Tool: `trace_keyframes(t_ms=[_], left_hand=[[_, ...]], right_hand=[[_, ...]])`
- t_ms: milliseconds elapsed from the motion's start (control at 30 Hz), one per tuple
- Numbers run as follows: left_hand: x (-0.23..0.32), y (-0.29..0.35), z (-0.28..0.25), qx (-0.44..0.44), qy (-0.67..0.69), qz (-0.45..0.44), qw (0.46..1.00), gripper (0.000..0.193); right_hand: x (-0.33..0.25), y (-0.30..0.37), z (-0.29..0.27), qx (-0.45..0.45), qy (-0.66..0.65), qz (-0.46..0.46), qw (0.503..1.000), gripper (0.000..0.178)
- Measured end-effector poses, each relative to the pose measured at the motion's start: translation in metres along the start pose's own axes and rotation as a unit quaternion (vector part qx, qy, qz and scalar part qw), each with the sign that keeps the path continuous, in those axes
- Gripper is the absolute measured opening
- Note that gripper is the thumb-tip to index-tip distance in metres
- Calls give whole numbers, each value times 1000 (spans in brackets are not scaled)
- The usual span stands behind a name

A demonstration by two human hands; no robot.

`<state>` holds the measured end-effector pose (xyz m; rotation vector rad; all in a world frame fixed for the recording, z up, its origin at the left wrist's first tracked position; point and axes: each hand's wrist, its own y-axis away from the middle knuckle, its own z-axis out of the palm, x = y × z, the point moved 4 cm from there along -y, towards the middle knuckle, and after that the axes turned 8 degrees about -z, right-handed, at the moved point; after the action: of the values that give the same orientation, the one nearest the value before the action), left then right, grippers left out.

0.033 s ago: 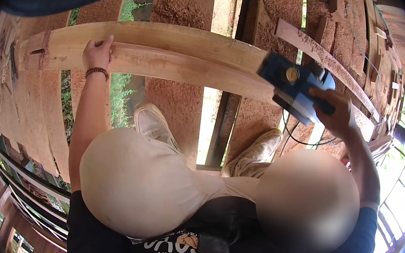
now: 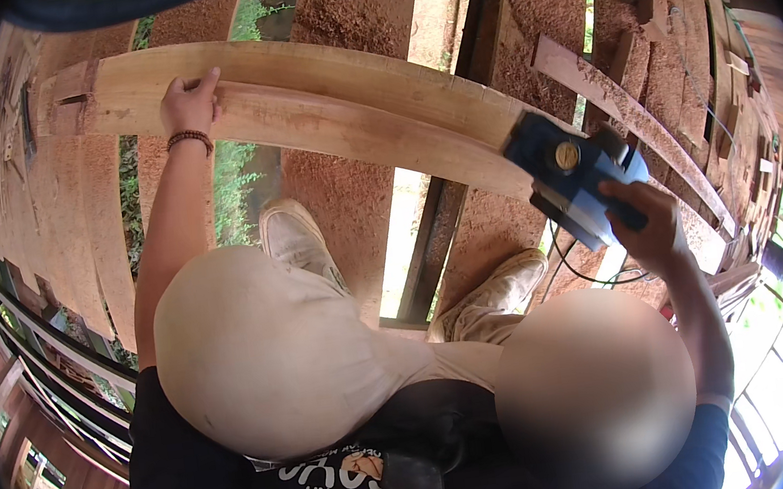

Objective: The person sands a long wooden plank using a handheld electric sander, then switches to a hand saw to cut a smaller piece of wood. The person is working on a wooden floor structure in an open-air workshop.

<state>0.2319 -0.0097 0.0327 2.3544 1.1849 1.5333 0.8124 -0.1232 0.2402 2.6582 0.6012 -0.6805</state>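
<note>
A long pale wooden plank [image 2: 329,121] stretches across the upper middle, bowed by the lens, with a lengthwise step or seam along it. Toward its left end, my left hand [image 2: 189,106] is closed over the near part, thumb pointing away from me and a beaded bracelet on the wrist. My right hand [image 2: 648,223] is wrapped round the rear handle of a blue and black electric planer [image 2: 563,159]. The planer covers the plank's right end; whether its sole touches the wood I cannot tell. Its dark cord [image 2: 580,273] loops beneath my right hand.
Spaced floor boards [image 2: 341,221] lie under the plank, strewn with reddish shavings, with open gaps between them. A narrow shavings-covered strip [image 2: 622,102] lies beyond the planer. My shoes [image 2: 297,241] are on the boards. More timber [image 2: 743,108] lines the far right.
The planer and my right hand have shifted very slightly toward me. My left hand stays at the same spot on the plank.
</note>
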Motion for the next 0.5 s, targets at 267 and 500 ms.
trace_keyframes(t_ms=[267,500], left_hand=[[7,3,5,32,45,-7,998,30],[6,6,-1,3,72,-20,997,27]], right_hand=[[-5,-25,45,-1,-67,-40,997,39],[-81,-129,77,-16,-94,-152,984,45]])
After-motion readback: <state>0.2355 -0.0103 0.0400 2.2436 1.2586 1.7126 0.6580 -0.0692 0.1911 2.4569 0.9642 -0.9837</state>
